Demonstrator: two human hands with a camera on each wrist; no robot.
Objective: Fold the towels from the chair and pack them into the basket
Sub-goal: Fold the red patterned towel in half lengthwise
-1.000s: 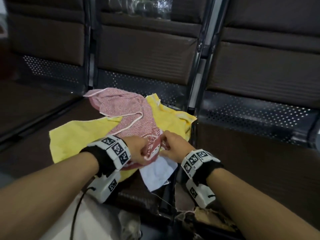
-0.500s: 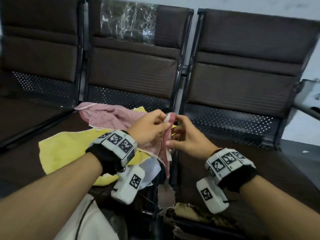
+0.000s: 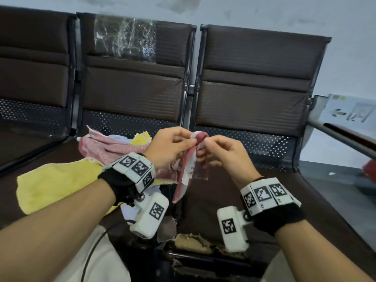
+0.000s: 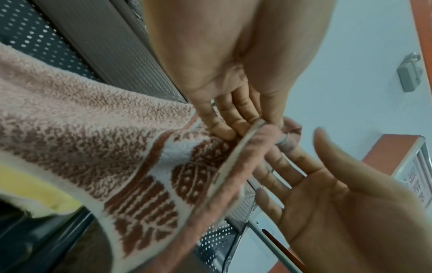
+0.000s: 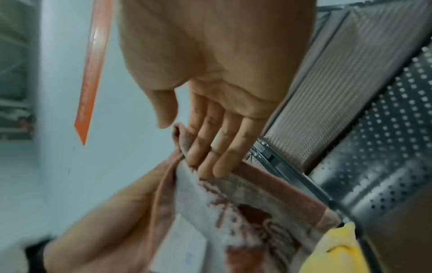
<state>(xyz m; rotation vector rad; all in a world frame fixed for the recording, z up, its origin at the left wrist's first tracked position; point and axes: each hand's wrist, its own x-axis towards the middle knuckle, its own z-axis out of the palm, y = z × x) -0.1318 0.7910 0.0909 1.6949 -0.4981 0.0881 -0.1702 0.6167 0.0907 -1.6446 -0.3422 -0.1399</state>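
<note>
my left hand (image 3: 168, 147) and right hand (image 3: 225, 153) both pinch one pink towel's (image 3: 183, 169) corner at frame centre; it trails left onto one yellow towel (image 3: 55, 184) on the chair seat (image 3: 264, 200).

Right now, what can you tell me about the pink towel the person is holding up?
The pink towel looks like fluffy terry cloth, pink-red with white woven patterns and a plain darker hem. A white label hangs near the lifted edge. The left hand pinches one corner, and the right hand has its fingers on the hem beside it. That end is raised in the air; the rest trails crumpled down onto the chair seat, lying over a yellow towel.
</note>
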